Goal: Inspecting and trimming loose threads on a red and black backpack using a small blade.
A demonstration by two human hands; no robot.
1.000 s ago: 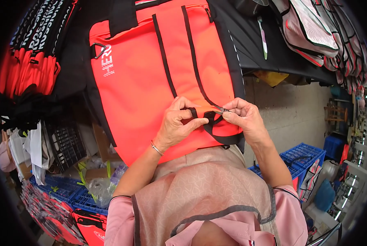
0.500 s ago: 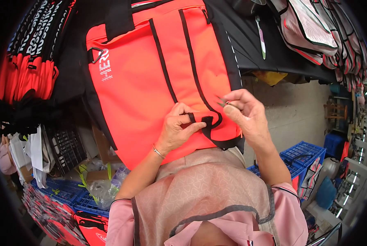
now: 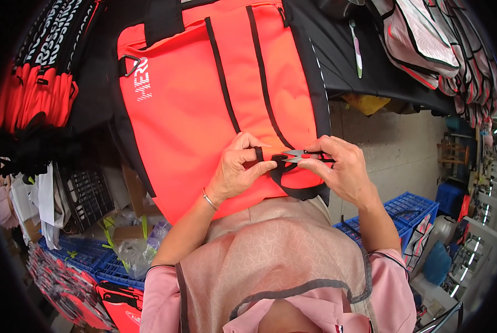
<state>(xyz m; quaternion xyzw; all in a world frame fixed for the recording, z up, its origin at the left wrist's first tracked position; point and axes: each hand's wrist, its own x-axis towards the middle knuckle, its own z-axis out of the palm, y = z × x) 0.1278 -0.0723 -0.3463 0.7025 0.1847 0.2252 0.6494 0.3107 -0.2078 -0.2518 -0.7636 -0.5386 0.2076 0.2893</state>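
A large neon-red bag [image 3: 187,122] with black trim lies across the black-covered table and over my lap. Near its close right corner, my left hand [image 3: 236,168] pinches the fabric where a black-bound edge folds. Thread snips [image 3: 296,156] with short pointed metal blades are held between thumb and fingers of my right hand [image 3: 340,168]. Their blades reach the black binding [image 3: 280,161] just beside my left fingertips, and look slightly parted. Whether a thread lies between them is too small to make out.
A toothbrush [image 3: 356,49] lies on the black cloth beyond the bag. Stacked red and black pieces [image 3: 43,83] stand at left, grey-pink bag pieces [image 3: 426,44] at far right. Blue crates [image 3: 409,210] flank me, and a clear plastic bag [image 3: 135,255] lies at lower left.
My right hand has moved left and slightly down, bringing the thread snips from above the bag's edge to the black binding. My left hand keeps its pinch in nearly the same place.
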